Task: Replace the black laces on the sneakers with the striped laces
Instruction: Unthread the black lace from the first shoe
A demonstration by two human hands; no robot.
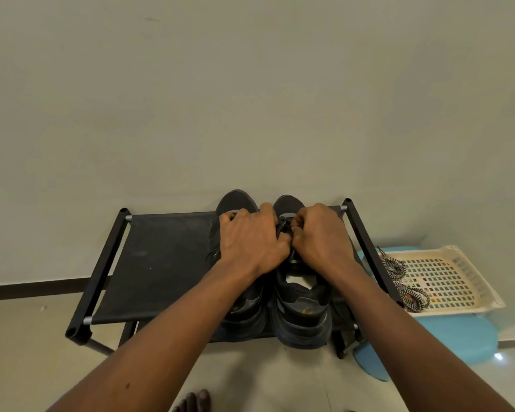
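Scene, centre-lower frame: 2 black sneakers (304, 316) stand side by side on the top shelf of a black shoe rack (167, 257), toes toward the wall, heels toward the camera. The pair sits at the rack's right end in frame; the shelf fabric to the left is bare.

Hands: both over the front of the sneaker nearer frame right.
- left hand (250, 242): knuckles up, fingers curled, thumb and forefinger closed on the black lace (282, 225).
- right hand (321, 236): fingers curled in, pinching the same lace from the other side. Fingertips of both nearly meet.

Lace detail under the hands is mostly hidden; can't tell how many eyelets are threaded. Lace on the other sneaker is covered by the left hand.

Striped laces (399, 269): 2 black-and-white bundles, middle right of frame, lying at the left edge of a cream slotted tray (458, 278), just beside the rack's right frame, apart from both hands. The tray rests on a blue plastic stool (458, 337).

Bottom edge, approx. centre: bare toes (194, 401) on the floor.
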